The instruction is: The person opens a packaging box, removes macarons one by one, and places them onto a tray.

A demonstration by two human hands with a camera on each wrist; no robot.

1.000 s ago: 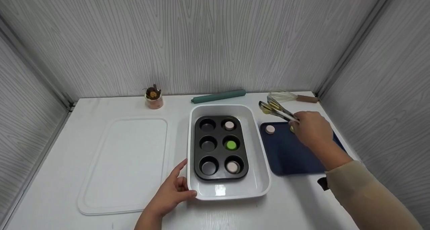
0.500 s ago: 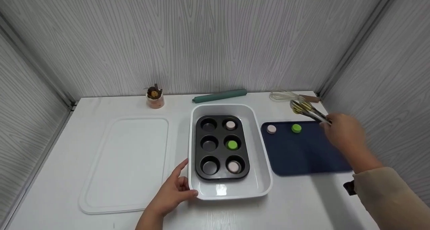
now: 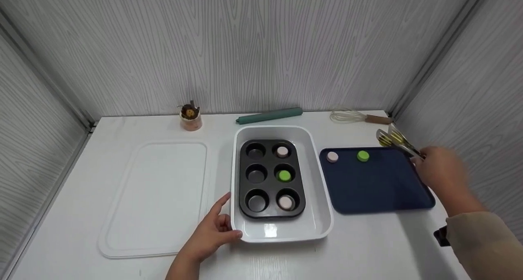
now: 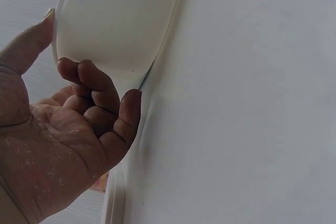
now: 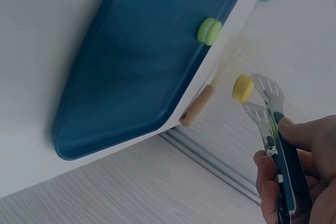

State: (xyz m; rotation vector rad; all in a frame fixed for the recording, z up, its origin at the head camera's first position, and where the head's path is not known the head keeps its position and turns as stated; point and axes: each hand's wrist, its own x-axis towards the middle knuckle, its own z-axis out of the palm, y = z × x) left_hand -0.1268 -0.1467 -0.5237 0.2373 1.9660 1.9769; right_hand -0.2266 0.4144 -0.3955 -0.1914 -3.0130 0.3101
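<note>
My right hand (image 3: 443, 171) grips a pair of metal serving tongs (image 5: 278, 145) over the far right corner of the dark blue tray (image 3: 380, 190). A yellow macaron (image 5: 242, 88) shows at the tongs' slotted ends. On the tray's far edge lie a pink macaron (image 3: 332, 157) and a green macaron (image 3: 363, 156). My left hand (image 3: 210, 233) holds the near left corner of a deep white tub (image 3: 316, 227), thumb at the rim and other fingers curled in the left wrist view. Inside the tub sits a black muffin pan (image 3: 271, 182); its right-hand cups hold two pink macarons and a green one.
A white lid (image 3: 157, 202) lies flat left of the tub. Along the back stand a small pot with a dark figure (image 3: 191, 118), a green rolling pin (image 3: 269, 115) and a whisk (image 3: 378, 119). Grey wood-grain panels (image 3: 229, 47) enclose the table on three sides.
My right hand has carried the tongs and yellow macaron to the right, uncovering the tray's green macaron. My left hand keeps its hold on the tub.
</note>
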